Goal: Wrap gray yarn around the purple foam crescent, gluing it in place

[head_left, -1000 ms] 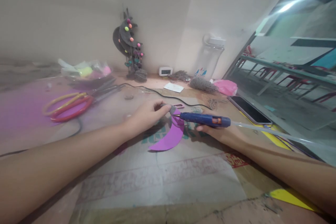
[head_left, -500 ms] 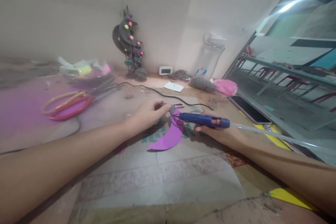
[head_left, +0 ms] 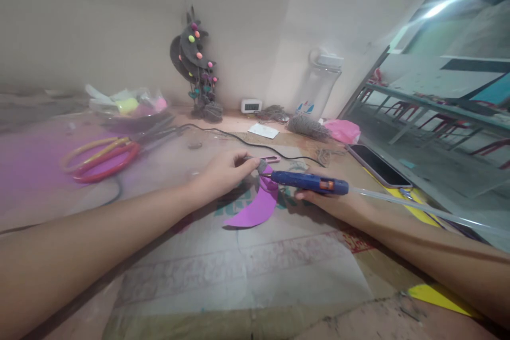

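My left hand (head_left: 223,174) pinches a small grey piece (head_left: 262,166) against the top of a purple crescent-shaped foam cutout (head_left: 257,204) lying on the table. My right hand (head_left: 329,201) grips a blue hot glue gun (head_left: 308,182), with its nozzle touching the purple cutout beside the grey piece. A clear glue stick (head_left: 414,208) sticks out of the gun's back toward the right.
Red and yellow scissors (head_left: 99,156) lie at the left beside a purple sheet (head_left: 27,162). A black cable (head_left: 247,144) runs across the table. A dark ornament with coloured balls (head_left: 197,71), a small clock (head_left: 251,106), a water bottle (head_left: 319,87) and a phone (head_left: 376,163) stand behind. Yellow paper (head_left: 442,297) lies at the right.
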Demonstrator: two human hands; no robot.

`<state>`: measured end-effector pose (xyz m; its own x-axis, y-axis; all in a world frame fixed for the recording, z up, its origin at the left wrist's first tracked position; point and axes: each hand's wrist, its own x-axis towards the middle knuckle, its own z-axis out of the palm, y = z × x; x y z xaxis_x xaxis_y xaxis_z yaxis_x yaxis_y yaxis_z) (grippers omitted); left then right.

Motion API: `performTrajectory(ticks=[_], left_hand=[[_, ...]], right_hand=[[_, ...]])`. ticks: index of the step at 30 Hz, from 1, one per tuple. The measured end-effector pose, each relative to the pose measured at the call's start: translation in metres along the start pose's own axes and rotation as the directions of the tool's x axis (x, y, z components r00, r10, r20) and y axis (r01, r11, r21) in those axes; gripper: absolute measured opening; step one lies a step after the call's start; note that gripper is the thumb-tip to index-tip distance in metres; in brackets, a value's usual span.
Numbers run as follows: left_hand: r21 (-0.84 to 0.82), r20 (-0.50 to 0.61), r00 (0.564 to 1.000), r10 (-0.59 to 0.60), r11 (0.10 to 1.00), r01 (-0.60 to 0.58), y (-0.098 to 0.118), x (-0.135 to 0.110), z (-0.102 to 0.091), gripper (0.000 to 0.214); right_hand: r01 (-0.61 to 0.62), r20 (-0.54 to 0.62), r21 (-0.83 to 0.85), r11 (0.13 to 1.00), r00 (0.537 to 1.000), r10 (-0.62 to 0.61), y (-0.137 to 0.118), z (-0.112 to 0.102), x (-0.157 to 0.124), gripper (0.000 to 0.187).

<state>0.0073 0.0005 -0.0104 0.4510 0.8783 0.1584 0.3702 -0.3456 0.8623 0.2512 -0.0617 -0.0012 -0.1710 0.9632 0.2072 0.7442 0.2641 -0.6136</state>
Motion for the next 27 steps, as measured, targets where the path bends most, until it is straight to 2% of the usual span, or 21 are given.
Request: performTrajectory(ticks=[5, 17, 23, 27], left_hand=[[0.007, -0.002, 1.000, 0.002, 1.000, -0.002, 0.0006, -0.0005, -0.0004, 0.036], [0.017, -0.014, 1.000, 0.017, 1.000, -0.017, 0.0015, 0.0000, -0.0008, 0.034], [0.014, -0.018, 1.000, 0.023, 1.000, -0.023, 0.0026, -0.0004, -0.0014, 0.032], [0.015, -0.021, 1.000, 0.020, 1.000, -0.020, 0.0023, 0.0001, -0.0012, 0.032]], right_hand=[[0.004, 0.003, -0.036, 0.999, 1.000, -0.004, -0.0029, -0.0014, -0.0009, 0.022], [0.032, -0.013, 0.022, 0.999, 0.999, -0.031, -0.0012, -0.0025, -0.0017, 0.024], [0.053, -0.026, -0.002, 0.999, 0.998, -0.053, -0.0032, -0.0036, -0.0011, 0.023], [0.021, -0.021, -0.048, 0.999, 1.000, -0.022, -0.0046, -0.0042, -0.0004, 0.020]])
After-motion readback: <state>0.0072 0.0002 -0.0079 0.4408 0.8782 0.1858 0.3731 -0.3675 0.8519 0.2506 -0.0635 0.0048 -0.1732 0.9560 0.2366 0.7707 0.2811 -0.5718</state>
